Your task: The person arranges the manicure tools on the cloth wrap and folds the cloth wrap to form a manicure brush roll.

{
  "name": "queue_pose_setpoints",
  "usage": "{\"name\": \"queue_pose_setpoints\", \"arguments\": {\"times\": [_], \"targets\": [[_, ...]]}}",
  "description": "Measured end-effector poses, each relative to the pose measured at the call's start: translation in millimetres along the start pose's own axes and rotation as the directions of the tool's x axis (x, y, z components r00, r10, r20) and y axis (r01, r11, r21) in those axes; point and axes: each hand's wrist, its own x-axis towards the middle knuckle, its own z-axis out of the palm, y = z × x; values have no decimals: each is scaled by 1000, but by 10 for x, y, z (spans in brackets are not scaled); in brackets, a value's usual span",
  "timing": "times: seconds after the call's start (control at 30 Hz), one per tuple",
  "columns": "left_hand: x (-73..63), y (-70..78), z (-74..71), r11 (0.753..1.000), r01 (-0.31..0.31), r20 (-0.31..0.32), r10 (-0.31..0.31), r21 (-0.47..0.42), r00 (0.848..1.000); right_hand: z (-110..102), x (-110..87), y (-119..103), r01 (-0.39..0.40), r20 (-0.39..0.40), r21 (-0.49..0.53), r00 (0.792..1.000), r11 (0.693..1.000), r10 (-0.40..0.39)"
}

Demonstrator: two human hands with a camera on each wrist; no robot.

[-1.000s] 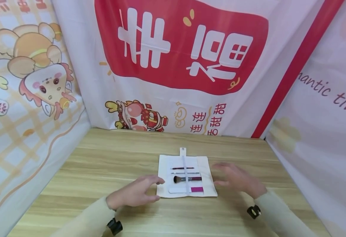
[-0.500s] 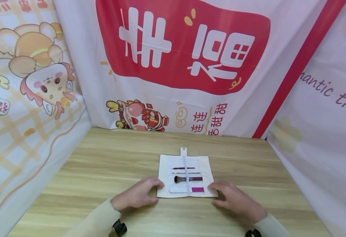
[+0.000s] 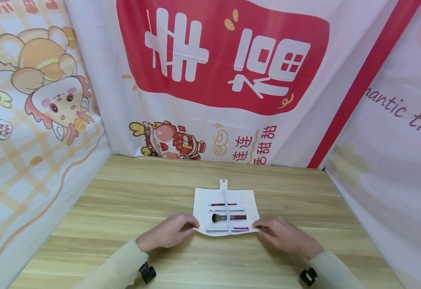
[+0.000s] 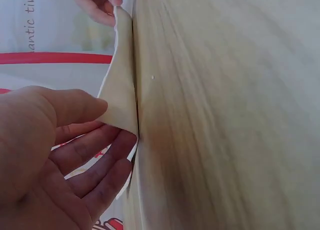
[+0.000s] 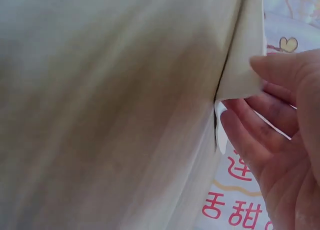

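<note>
A white fabric brush roll [image 3: 199, 200] lies unfolded on the table, its near edge lifted and curved upward. My left hand [image 3: 169, 232] pinches the near left corner between thumb and fingers; my right hand [image 3: 286, 237] pinches the near right corner. In both wrist views the raised flap [image 4: 122, 85] stands off the wood at the corners. A white elastic band [image 3: 225, 197] crosses a makeup brush [image 3: 236, 217], a thin dark red stick [image 3: 223, 204], a thin silvery stick [image 3: 217, 210] and a flat white-and-magenta piece [image 3: 241, 229], now seen nearly edge-on.
A tab with a snap [image 3: 223, 184] sticks out from the roll's far edge. Wood-grain table [image 3: 142, 188] surrounds the roll. Printed cloth walls [image 3: 221, 52] enclose the table at the back, left and right.
Both hands have come in to the roll's near corners and taken hold of them. The near edge has risen and tilted the flat white-and-magenta piece, while the far part stays put.
</note>
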Motion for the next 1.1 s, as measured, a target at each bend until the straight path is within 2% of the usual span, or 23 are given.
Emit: {"name": "queue_pose_setpoints", "arguments": {"times": [0.17, 0.27, 0.33, 0.47, 0.57, 0.63, 0.73, 0.8, 0.9, 0.93, 1.0, 1.1], "targets": [[117, -44, 0, 994, 51, -42, -55, -92, 998, -46, 106, 97, -87, -8, 119, 996, 989, 89], [186, -103, -9, 979, 95, -80, -111, -182, 991, -46, 182, 175, -114, -29, 168, 992, 979, 120], [231, -143, -10, 959, 128, -96, -157, -252, 983, -42, 222, 224, -123, -40, 210, 990, 970, 134], [318, -205, -11, 896, 196, -103, -256, -398, 961, -52, 306, 276, -164, -55, 283, 981, 945, 187], [382, -230, -20, 853, 240, -112, -325, -463, 939, -76, 378, 276, -198, -79, 296, 970, 934, 231], [423, -244, -17, 842, 268, -122, -362, -468, 924, -87, 424, 267, -219, -100, 285, 961, 933, 256], [478, -252, 1, 855, 297, -156, -392, -426, 907, -85, 478, 244, -270, -117, 285, 943, 920, 313], [505, -240, 19, 883, 292, -183, -377, -368, 908, -75, 502, 225, -291, -132, 266, 933, 919, 334], [526, -197, 43, 946, 247, -234, -294, -210, 927, -48, 522, 198, -276, -171, 200, 935, 940, 311], [529, -180, 49, 964, 222, -250, -252, -144, 935, -41, 526, 190, -252, -192, 169, 940, 953, 282], [539, -153, 57, 986, 168, -266, -166, -15, 950, -31, 535, 176, -184, -235, 105, 950, 977, 204], [561, -131, 53, 989, 54, -243, -20, 135, 970, -22, 546, 175, -47, -292, -2, 955, 999, 44]]}}
